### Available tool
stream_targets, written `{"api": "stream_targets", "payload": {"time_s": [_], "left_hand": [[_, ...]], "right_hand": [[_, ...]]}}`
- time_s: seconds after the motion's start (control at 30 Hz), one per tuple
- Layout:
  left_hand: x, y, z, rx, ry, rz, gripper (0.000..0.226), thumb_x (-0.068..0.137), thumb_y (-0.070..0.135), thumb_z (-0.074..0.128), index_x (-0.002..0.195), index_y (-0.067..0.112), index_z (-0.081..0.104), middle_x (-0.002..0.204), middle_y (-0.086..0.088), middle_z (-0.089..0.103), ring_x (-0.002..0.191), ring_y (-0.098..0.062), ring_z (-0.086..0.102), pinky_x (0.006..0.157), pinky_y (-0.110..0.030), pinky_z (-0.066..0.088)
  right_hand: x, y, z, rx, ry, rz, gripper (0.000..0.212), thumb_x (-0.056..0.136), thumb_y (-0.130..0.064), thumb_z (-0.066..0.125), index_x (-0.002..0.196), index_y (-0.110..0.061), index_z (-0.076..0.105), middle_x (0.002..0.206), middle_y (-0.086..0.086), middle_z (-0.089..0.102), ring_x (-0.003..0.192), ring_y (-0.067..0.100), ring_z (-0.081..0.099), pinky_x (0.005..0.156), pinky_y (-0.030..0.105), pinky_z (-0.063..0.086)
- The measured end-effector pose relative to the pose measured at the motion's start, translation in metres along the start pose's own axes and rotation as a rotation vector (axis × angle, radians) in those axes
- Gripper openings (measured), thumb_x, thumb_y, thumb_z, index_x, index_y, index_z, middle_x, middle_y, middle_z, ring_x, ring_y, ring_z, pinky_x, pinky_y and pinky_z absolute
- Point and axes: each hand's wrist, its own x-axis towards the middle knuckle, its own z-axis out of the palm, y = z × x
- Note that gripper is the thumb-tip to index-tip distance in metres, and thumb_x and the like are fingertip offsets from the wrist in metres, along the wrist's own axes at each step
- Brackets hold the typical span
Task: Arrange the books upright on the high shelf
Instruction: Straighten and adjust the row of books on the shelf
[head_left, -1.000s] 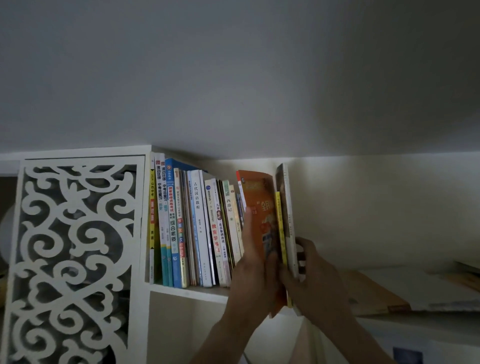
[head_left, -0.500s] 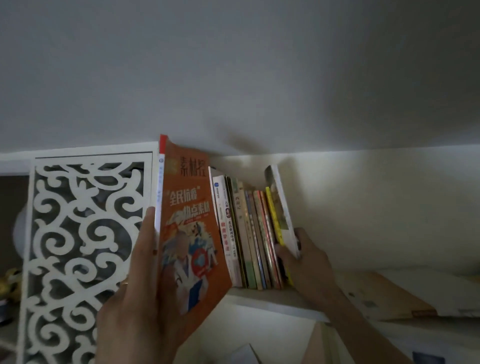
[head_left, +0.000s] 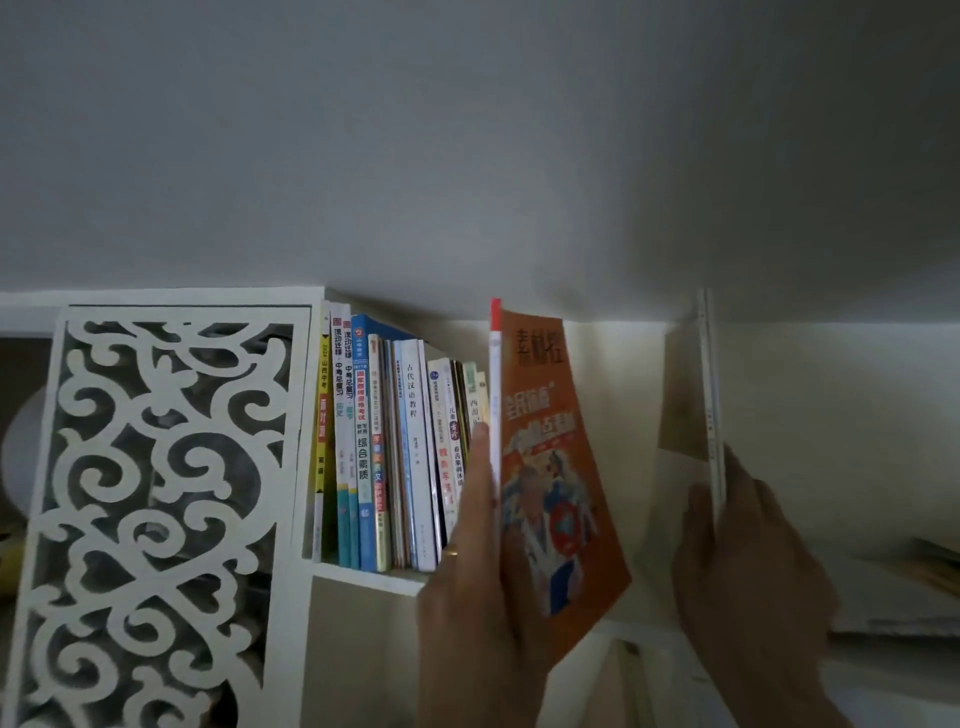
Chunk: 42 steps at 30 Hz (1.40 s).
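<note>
Right of the standing book row (head_left: 395, 457), the left hand (head_left: 478, 597) grips an orange book (head_left: 556, 467); farther right, the right hand (head_left: 748, 561) holds a thin book (head_left: 711, 395).

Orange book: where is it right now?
In the head view the orange book is centre frame, held upright by the left hand, just right of the row of books.

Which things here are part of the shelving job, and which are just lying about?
Job: orange book in left hand; thin book in right hand; upright row of books; shelf.
Lying about: carved white panel; flat stack at right.
</note>
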Motion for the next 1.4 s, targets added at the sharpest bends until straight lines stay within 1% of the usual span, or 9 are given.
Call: {"api": "stream_targets", "payload": {"time_s": [0.2, 0.3, 0.47, 0.53, 0.7, 0.9, 1.0, 1.13, 1.4], "left_hand": [[0.021, 0.004, 0.067, -0.354, 0.025, -0.019, 0.051, 0.108, 0.029, 0.045, 0.152, 0.045, 0.026, 0.116, 0.047, 0.059, 0.103, 0.013, 0.065, 0.086, -0.021, 0.058], [0.028, -0.006, 0.075, -0.55, -0.073, -0.095, 0.058, 0.101, 0.031, 0.058, 0.154, 0.034, 0.034, 0.134, 0.02, 0.063, 0.121, -0.008, 0.064, 0.097, -0.033, 0.057], [0.033, -0.022, 0.082, -0.479, -0.123, -0.116, 0.066, 0.097, 0.02, 0.067, 0.147, 0.049, 0.036, 0.132, 0.009, 0.067, 0.107, -0.016, 0.073, 0.08, -0.031, 0.063], [0.034, -0.026, 0.082, -0.503, -0.113, -0.149, 0.062, 0.102, 0.008, 0.056, 0.147, 0.046, 0.036, 0.129, 0.008, 0.066, 0.106, -0.016, 0.072, 0.075, -0.028, 0.062], [0.046, -0.008, 0.083, -0.65, -0.069, -0.1, 0.049, 0.105, 0.009, 0.048, 0.147, 0.034, 0.042, 0.127, -0.001, 0.066, 0.113, -0.025, 0.068, 0.084, -0.045, 0.062], [0.066, -0.018, 0.093, -0.745, -0.223, -0.1, 0.053, 0.106, -0.001, 0.04, 0.151, 0.025, 0.032, 0.139, -0.002, 0.056, 0.13, -0.026, 0.058, 0.09, -0.041, 0.059], [0.055, -0.04, 0.105, -0.731, -0.245, -0.162, 0.049, 0.108, 0.004, 0.039, 0.15, 0.029, 0.03, 0.133, 0.005, 0.06, 0.127, -0.023, 0.06, 0.091, -0.043, 0.059], [0.036, -0.057, 0.125, -0.636, -0.174, -0.25, 0.055, 0.104, 0.024, 0.057, 0.15, 0.037, 0.028, 0.135, 0.002, 0.065, 0.127, -0.024, 0.062, 0.099, -0.053, 0.054], [0.033, -0.069, 0.127, -0.463, -0.186, -0.309, 0.055, 0.098, 0.03, 0.067, 0.144, 0.031, 0.038, 0.13, 0.004, 0.067, 0.118, -0.008, 0.066, 0.093, -0.031, 0.059]], "right_hand": [[-0.011, -0.029, -0.015, -0.21, -0.441, -0.163, 0.071, 0.087, -0.043, 0.046, 0.15, -0.012, 0.044, 0.13, 0.019, 0.05, 0.109, 0.038, 0.061, 0.07, 0.044, 0.059], [0.002, -0.022, -0.022, 0.003, -0.736, -0.132, 0.082, 0.076, -0.051, 0.051, 0.15, -0.026, 0.027, 0.135, 0.001, 0.03, 0.126, 0.026, 0.042, 0.099, 0.039, 0.052], [0.023, 0.008, -0.011, 0.544, -1.106, 0.103, 0.063, 0.071, -0.048, 0.058, 0.132, -0.036, 0.05, 0.134, 0.004, 0.045, 0.12, 0.019, 0.051, 0.097, 0.035, 0.053], [0.042, 0.044, 0.001, 0.669, -0.952, 0.278, 0.027, 0.087, -0.042, 0.063, 0.113, -0.034, 0.069, 0.132, 0.015, 0.059, 0.109, 0.018, 0.063, 0.092, 0.033, 0.056], [0.075, 0.082, 0.011, 0.869, -0.684, 0.643, 0.07, 0.085, -0.021, 0.075, 0.149, -0.023, 0.046, 0.146, 0.007, 0.051, 0.133, 0.034, 0.049, 0.101, 0.042, 0.043], [0.095, 0.093, 0.007, 0.923, -0.54, 0.411, 0.031, 0.087, 0.008, 0.062, 0.107, -0.014, 0.072, 0.102, 0.005, 0.077, 0.1, 0.029, 0.071, 0.086, 0.048, 0.058], [0.083, 0.091, 0.017, 0.915, -0.584, 0.411, 0.044, 0.09, 0.014, 0.055, 0.113, -0.023, 0.064, 0.094, -0.008, 0.077, 0.087, 0.007, 0.072, 0.067, 0.022, 0.057], [0.064, 0.1, 0.048, 0.849, -0.642, 0.555, 0.044, 0.094, 0.001, 0.058, 0.128, -0.028, 0.058, 0.129, 0.003, 0.062, 0.118, 0.027, 0.059, 0.104, 0.052, 0.048], [0.067, 0.095, 0.041, 0.869, -0.706, 0.645, 0.022, 0.099, -0.005, 0.058, 0.109, -0.024, 0.062, 0.107, 0.008, 0.072, 0.093, 0.027, 0.068, 0.076, 0.038, 0.053]]}}
